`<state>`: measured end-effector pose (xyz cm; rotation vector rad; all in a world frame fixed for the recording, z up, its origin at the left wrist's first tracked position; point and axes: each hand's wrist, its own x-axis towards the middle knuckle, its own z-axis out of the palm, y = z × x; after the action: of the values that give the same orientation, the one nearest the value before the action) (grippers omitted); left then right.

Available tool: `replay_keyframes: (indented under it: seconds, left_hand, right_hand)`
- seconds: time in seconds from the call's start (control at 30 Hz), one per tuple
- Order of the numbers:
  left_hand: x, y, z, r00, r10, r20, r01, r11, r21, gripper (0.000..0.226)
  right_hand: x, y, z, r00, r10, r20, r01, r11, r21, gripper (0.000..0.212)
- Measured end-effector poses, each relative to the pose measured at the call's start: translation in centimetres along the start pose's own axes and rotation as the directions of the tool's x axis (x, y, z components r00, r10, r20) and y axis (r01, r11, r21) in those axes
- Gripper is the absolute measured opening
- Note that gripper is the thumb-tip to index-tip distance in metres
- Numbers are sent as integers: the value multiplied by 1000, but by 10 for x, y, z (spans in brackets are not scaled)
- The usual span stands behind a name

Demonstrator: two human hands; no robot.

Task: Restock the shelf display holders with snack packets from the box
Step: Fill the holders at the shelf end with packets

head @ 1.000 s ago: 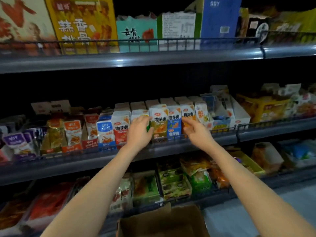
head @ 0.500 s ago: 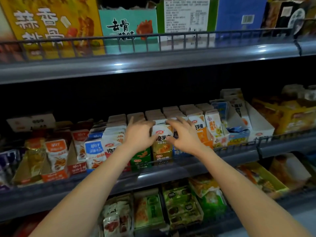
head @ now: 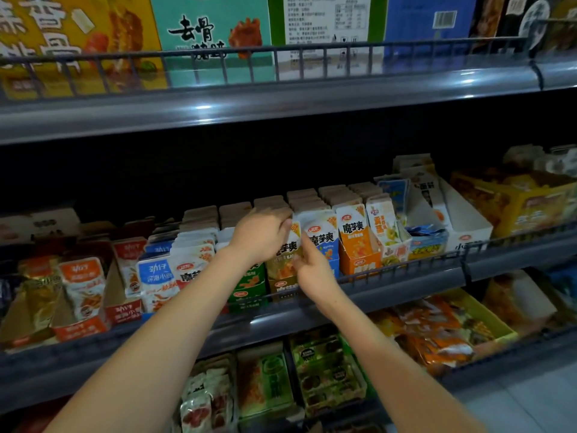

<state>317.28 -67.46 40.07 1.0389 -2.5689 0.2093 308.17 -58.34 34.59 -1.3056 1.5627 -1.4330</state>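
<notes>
Since half a second ago both hands are closing in on one slot: the left hand [head: 260, 235] is shifting right off the green holder [head: 246, 287], and the right hand [head: 313, 270] is dropping from the packet tops to the front face.

Left hand is curling its fingers over the top edge of the packets [head: 285, 250] in the brown holder [head: 282, 289], gripping them from above. Right hand is pinching the lower right side of the front packet, fingers bent, thumb hidden. Judging by that, top and bottom are being held together so the stack is sitting upright and square, label facing out, and not slumping forward over the holder's low front.

Packets are standing in the brown holder on the middle shelf [head: 406, 278], between the green holder on the left and the blue holder [head: 332, 264] on the right. The orange holder [head: 359, 264] further right is looking full, its packets upright and untouched. The shelf's wire rail is running just in front of all the holders, keeping them from sliding off.

Supply box is not showing in view now, so I cannot tell how many packets are remaining. Task is looking well along for this row: every holder near the hands is carrying stock.
</notes>
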Motion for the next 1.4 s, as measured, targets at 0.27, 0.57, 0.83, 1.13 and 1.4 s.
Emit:
replay_keyframes:
  seconds: [0.27, 0.57, 0.83, 1.13, 1.4]
  left_hand:
    - [13, -4, 1, 991, -63, 120, 85, 978, -191, 41]
    - [18, -16, -6, 965, -263, 27, 237, 816, -527, 16]
    - [24, -17, -13, 927, -336, 169, 358, 652, -668, 12]
    - [31, -31, -20, 888, -322, 330, 460, 647, -608, 5]
    - [38, -31, -9, 870, -369, 327, 493, 631, -599, 8]
  right_hand:
    - [4, 13, -24, 1000, -6, -24, 8, 995, 96, 52]
    - [25, 11, -37, 984, -149, -102, 139, 985, -98, 41]
    - [54, -4, -35, 965, -193, -180, 160, 970, -184, 35]
    - [87, -29, -37, 995, -68, -66, 38, 923, -382, 20]
    - [97, -33, -38, 997, -16, -69, -28, 805, -592, 19]
